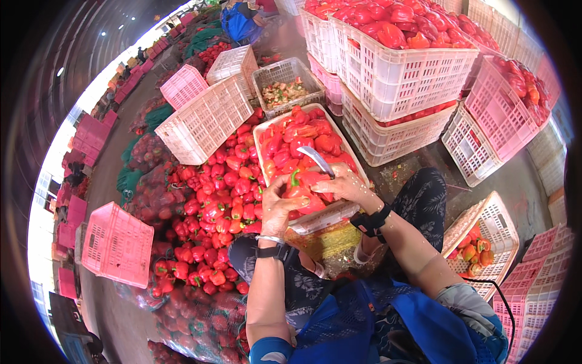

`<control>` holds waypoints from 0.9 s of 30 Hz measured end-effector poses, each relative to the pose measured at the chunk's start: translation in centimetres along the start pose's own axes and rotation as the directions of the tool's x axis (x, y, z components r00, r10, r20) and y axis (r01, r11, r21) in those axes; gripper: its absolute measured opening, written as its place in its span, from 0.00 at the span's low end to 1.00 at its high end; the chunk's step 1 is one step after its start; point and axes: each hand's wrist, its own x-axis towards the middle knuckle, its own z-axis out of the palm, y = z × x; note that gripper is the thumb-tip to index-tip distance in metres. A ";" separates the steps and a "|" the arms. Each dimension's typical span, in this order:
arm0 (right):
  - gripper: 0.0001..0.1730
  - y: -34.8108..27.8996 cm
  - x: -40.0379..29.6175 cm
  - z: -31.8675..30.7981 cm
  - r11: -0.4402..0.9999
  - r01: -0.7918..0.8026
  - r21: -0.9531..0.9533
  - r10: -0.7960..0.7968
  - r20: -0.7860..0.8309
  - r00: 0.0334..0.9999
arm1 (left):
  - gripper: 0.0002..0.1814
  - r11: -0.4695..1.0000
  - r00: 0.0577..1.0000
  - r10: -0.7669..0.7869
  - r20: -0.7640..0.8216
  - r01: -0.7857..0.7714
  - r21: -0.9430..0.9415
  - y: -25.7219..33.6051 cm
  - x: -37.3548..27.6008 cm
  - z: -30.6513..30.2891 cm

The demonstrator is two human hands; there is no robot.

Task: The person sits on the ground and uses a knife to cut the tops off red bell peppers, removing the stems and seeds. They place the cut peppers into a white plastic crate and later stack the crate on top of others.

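Note:
My left hand (278, 207) holds a red bell pepper (305, 200) with a green stem, over the near end of a white plastic crate (359, 159) filled with red peppers. In my right hand (342, 184) is a knife with a curved metal blade (313, 157), its tip pointing up and left. The fingers of that hand also touch the red pepper flesh. Whether the pepper is cut, I cannot tell. A heap of whole red peppers (213, 211) lies left of the crate.
Behind the full crate stands a grey crate (291, 68) with pepper scraps (284, 92). Stacked white crates (404, 77) of peppers rise at the upper right. A tilted crate (504, 227) with several peppers is at my right. Net sacks (200, 323) and a pink crate (118, 245) lie at left.

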 end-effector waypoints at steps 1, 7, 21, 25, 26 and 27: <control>0.25 0.3 0.4 0.1 0.998 0.001 0.062 -0.001 -0.002 1.000 | 0.30 0.999 1.000 -0.007 0.000 0.007 -0.043 -0.2 0.1 -0.2; 0.21 2.2 2.2 0.1 0.915 -0.032 0.403 0.030 0.012 0.999 | 0.29 0.961 0.999 -0.038 -0.017 0.032 -0.274 -0.5 0.6 -0.8; 0.15 3.6 2.2 4.6 0.561 0.094 0.822 0.009 -0.120 0.993 | 0.20 0.766 0.918 0.021 -0.396 -0.269 -0.583 -2.6 1.0 -0.9; 0.14 3.4 2.4 5.5 0.466 0.159 0.870 0.088 -0.224 0.971 | 0.21 0.693 0.882 0.022 -0.470 -0.353 -0.629 -2.3 1.4 -1.0; 0.15 3.3 2.5 5.4 0.427 0.148 0.892 0.183 -0.245 0.952 | 0.21 0.663 0.870 0.017 -0.492 -0.378 -0.646 -2.3 1.5 -1.4; 0.15 3.7 2.9 4.9 0.389 0.148 0.909 0.251 -0.260 0.933 | 0.20 0.628 0.860 0.009 -0.510 -0.402 -0.666 -2.3 1.6 -1.6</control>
